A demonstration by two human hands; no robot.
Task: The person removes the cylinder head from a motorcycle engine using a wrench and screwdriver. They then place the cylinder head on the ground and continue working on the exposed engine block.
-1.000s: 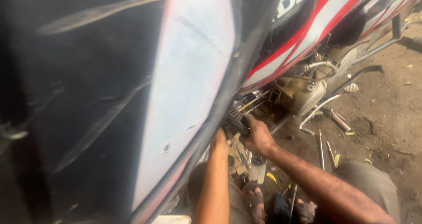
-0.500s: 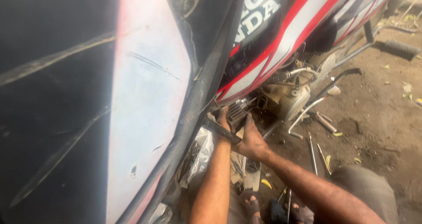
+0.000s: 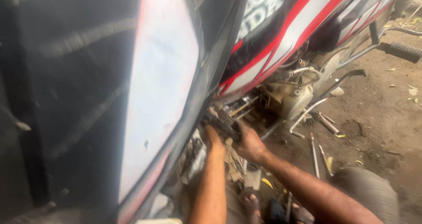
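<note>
From the head camera we see our right hand (image 3: 249,144) wrapped around a dark greasy part (image 3: 222,125) low on the motorcycle's engine (image 3: 288,96), under the red-and-white tank (image 3: 281,52); our left hand (image 3: 212,138) touches it, fingers hidden. It looks rigid, heavy and slippery, best gripped at its exposed end. Tools (image 3: 317,151) litter the dirt ground (image 3: 382,118).

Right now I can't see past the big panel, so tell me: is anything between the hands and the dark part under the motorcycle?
Nothing visible: the right hand grips the dark part and the left hand touches it. The panel only blocks the camera's view.
</note>
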